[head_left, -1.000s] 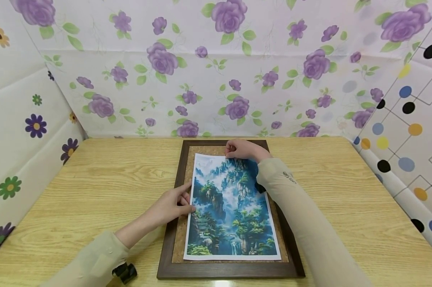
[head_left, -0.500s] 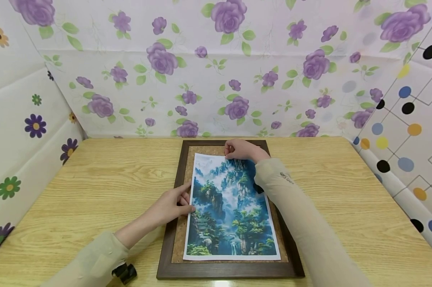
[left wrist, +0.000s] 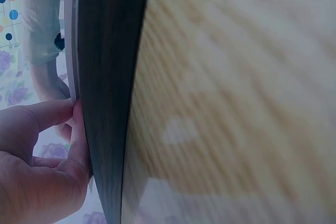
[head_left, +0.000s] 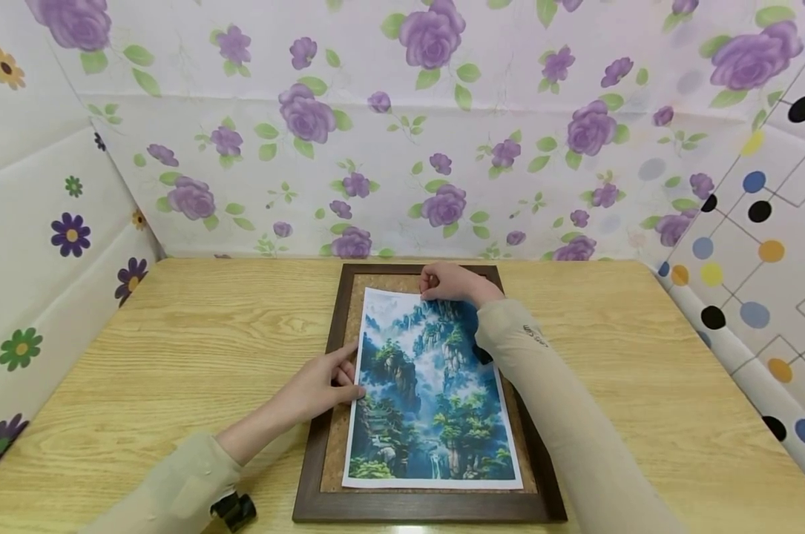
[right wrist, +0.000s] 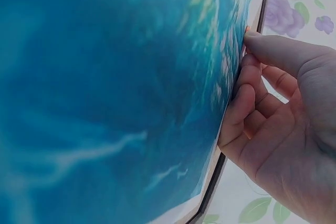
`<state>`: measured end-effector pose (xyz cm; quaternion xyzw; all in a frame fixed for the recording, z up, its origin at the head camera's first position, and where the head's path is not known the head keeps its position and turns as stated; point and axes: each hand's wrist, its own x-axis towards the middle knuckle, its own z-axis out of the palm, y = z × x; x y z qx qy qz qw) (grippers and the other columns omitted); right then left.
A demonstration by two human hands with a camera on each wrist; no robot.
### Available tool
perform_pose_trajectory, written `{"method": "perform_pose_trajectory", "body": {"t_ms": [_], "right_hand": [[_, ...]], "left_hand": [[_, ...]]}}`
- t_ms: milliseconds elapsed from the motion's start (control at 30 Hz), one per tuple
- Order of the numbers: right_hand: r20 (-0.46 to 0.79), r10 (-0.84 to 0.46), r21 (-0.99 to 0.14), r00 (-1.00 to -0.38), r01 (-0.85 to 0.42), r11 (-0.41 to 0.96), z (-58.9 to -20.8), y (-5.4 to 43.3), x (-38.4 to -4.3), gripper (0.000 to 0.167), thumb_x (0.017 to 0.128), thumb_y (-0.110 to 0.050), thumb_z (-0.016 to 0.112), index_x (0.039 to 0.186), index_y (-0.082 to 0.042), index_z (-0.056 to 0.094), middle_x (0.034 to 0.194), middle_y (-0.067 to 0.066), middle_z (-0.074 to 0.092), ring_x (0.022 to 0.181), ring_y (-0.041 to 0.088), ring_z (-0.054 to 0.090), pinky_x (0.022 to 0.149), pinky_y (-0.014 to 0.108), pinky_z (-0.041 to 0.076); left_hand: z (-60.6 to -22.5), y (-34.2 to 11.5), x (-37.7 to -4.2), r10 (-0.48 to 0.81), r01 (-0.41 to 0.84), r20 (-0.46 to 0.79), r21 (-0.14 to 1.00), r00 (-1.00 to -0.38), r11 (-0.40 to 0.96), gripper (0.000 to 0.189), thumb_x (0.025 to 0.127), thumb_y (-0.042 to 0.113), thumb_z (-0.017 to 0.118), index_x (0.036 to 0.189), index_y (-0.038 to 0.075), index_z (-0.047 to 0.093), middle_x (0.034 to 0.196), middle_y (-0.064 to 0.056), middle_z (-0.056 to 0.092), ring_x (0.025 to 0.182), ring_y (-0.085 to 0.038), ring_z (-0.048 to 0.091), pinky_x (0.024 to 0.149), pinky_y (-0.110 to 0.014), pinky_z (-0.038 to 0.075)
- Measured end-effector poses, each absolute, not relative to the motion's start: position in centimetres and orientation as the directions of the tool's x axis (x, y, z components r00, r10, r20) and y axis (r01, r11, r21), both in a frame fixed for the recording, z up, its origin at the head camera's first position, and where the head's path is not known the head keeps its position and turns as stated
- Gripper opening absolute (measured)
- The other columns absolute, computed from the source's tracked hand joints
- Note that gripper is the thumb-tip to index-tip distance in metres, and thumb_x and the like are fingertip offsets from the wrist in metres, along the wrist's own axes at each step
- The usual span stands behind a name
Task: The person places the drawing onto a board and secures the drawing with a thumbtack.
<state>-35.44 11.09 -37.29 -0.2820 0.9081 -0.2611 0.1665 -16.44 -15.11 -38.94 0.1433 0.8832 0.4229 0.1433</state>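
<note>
A landscape print [head_left: 435, 393] of misty blue-green mountains, with a white border, lies over the cork backing [head_left: 335, 445] of a dark brown frame [head_left: 429, 507]. My left hand [head_left: 325, 382] is at the print's left edge, its thumb on the border. In the left wrist view the thumb and a finger [left wrist: 79, 145] of that hand meet at the edge. At the top edge, my right hand [head_left: 452, 283] pinches the border between thumb and curled fingers, as the right wrist view shows with the hand [right wrist: 283, 98] close up. My right forearm covers part of the print's upper right side.
The frame lies on a light wood-grain table [head_left: 228, 319], near its front edge. Behind the table hangs a white sheet [head_left: 242, 170] with purple roses. Patterned sheets also stand at the left and right sides. A black wrist camera [head_left: 234, 510] sits below my left sleeve.
Both hands and the print hold the same places on the frame. Only the head view has shifted slightly.
</note>
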Motion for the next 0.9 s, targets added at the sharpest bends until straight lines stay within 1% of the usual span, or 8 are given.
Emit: {"method": "perform_pose_trajectory", "body": {"t_ms": [233, 500, 800, 900], "right_hand": [[-0.155, -0.589, -0.575, -0.793, -0.412, 0.707, -37.44, 11.11, -35.58, 0.007, 0.097, -0.014, 0.062, 0.096, -0.007, 0.062, 0.09, 0.007, 0.061, 0.076, 0.018, 0.052, 0.074, 0.03, 0.044], [-0.13, -0.619, -0.585, -0.774, -0.444, 0.678, -37.69, 10.99, -35.74, 0.005, 0.097, -0.012, 0.063, 0.096, -0.006, 0.062, 0.087, 0.006, 0.061, 0.074, 0.017, 0.051, 0.075, 0.031, 0.043], [-0.128, -0.63, -0.571, -0.766, -0.463, 0.678, -37.9, 11.2, -35.84, 0.006, 0.098, -0.014, 0.061, 0.096, -0.008, 0.063, 0.085, 0.005, 0.061, 0.073, 0.018, 0.05, 0.074, 0.031, 0.043], [-0.13, -0.632, -0.573, -0.764, -0.462, 0.677, -37.84, 11.22, -35.78, 0.006, 0.098, -0.013, 0.061, 0.096, -0.008, 0.064, 0.085, 0.006, 0.061, 0.073, 0.018, 0.05, 0.074, 0.031, 0.043]], "left_hand": [[-38.83, -15.17, -16.44, 0.373, 0.138, -0.121, 0.79, -0.92, 0.597, 0.08, 0.09, 0.011, 0.071, 0.154, -0.002, 0.027, 0.091, -0.005, 0.063, 0.073, -0.01, 0.059, 0.069, -0.028, 0.046], [-38.81, -15.25, -16.31, 0.374, 0.142, -0.116, 0.792, -0.92, 0.594, 0.079, 0.09, 0.011, 0.071, 0.154, -0.003, 0.027, 0.091, -0.005, 0.063, 0.074, -0.01, 0.06, 0.069, -0.027, 0.046], [-39.11, -15.06, -16.51, 0.349, 0.116, -0.135, 0.784, -0.927, 0.61, 0.079, 0.09, 0.011, 0.071, 0.155, 0.0, 0.027, 0.092, -0.004, 0.063, 0.074, -0.009, 0.06, 0.07, -0.027, 0.046], [-39.18, -15.1, -16.6, 0.355, 0.118, -0.135, 0.786, -0.925, 0.606, 0.079, 0.09, 0.011, 0.071, 0.155, 0.0, 0.027, 0.092, -0.004, 0.063, 0.074, -0.01, 0.06, 0.069, -0.027, 0.046]]}}
